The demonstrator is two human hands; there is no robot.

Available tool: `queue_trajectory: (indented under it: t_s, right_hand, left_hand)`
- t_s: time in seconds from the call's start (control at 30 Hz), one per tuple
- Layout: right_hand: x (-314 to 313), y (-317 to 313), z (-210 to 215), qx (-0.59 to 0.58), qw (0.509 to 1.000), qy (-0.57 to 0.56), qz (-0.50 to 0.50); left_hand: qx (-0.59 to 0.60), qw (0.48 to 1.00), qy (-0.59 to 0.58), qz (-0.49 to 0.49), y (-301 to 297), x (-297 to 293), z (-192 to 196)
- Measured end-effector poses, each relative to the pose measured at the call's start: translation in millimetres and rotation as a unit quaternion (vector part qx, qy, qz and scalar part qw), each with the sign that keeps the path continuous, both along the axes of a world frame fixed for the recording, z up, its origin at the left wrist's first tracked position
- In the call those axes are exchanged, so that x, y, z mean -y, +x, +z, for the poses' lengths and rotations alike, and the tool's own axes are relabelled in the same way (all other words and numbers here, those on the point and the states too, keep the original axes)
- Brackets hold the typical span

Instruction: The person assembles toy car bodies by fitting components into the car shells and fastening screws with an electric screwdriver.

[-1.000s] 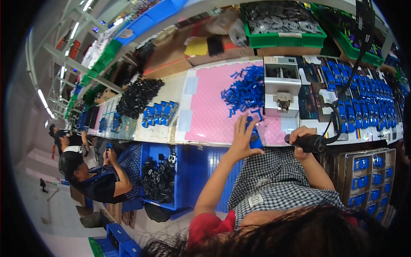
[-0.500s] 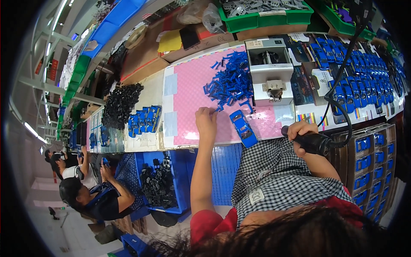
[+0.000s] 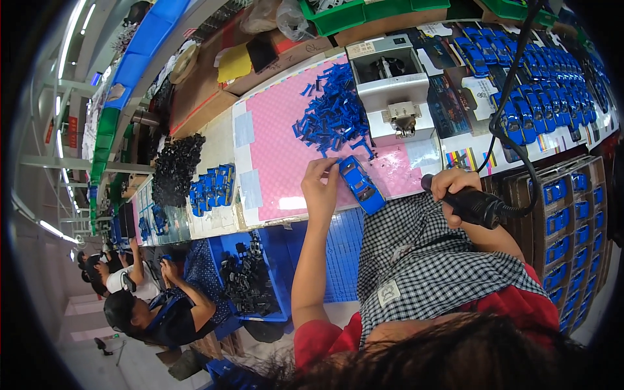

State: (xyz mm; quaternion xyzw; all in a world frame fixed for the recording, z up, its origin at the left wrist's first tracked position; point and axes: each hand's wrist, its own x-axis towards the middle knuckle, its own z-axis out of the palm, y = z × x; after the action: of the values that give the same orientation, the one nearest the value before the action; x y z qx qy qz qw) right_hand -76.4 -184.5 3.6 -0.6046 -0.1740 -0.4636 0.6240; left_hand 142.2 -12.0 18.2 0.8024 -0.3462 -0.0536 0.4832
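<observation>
On the pink mat (image 3: 273, 162) lies a blue toy car (image 3: 361, 186) at the table's front edge, tilted to the left. My left hand (image 3: 320, 188) is beside it, thumb and fingers pinched together at the car's far end; anything between the fingertips is too small to make out. A heap of small blue plastic parts (image 3: 331, 107) lies just beyond. My right hand (image 3: 456, 190) is wrapped round a black electric screwdriver (image 3: 478, 208), held off the table's front edge to the right of the car, its cable looping up and back.
A grey metal machine (image 3: 394, 88) stands behind the car. Rows of blue toy cars (image 3: 539, 97) fill the right side; a partitioned carton (image 3: 562, 227) holds more below. Black parts (image 3: 175, 166) and several cars (image 3: 211, 188) lie left. Co-workers (image 3: 166, 312) sit farther left.
My left hand has moved from the edge of the blue parts heap to the toy car's far end. The right hand keeps its hold on the screwdriver. The whole view has shifted slightly.
</observation>
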Motion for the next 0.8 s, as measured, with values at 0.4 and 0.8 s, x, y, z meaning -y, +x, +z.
queue_trajectory:
  t_s: [0.4,0.8]
  right_hand:
    - [-2.2,-4.5,-2.0,0.013,1.000,-0.021,0.002]
    - [-1.2,-4.7,-5.9,0.018,1.000,-0.011,0.014]
  left_hand:
    - [-0.058,0.995,0.071,-0.044,12.5,11.3,4.9]
    - [-0.185,0.979,0.047,-0.074,27.4,9.5,-7.1]
